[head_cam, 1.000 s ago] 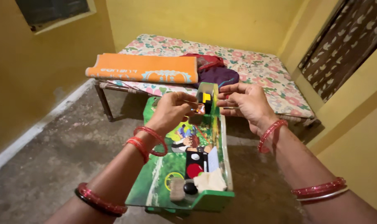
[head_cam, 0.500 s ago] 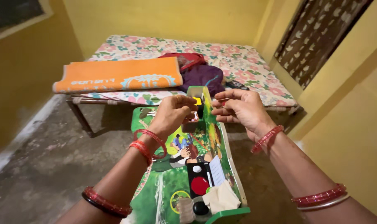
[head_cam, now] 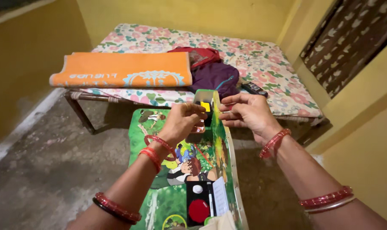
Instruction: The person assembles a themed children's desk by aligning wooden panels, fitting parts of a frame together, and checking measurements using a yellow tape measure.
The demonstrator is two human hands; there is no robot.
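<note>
At frame centre, her left hand [head_cam: 183, 121] pinches something too small to tell, her right hand [head_cam: 246, 113] narrowly curled beside it, above the green cartoon-printed table [head_cam: 159, 200].

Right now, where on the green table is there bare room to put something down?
Bare: the table's left half, from the left hand back to the near edge. Crowded: the right strip by the black box and paper, and the far end under both hands.

One head-worn view looks down, close, over a small green table [head_cam: 159, 200]
</note>
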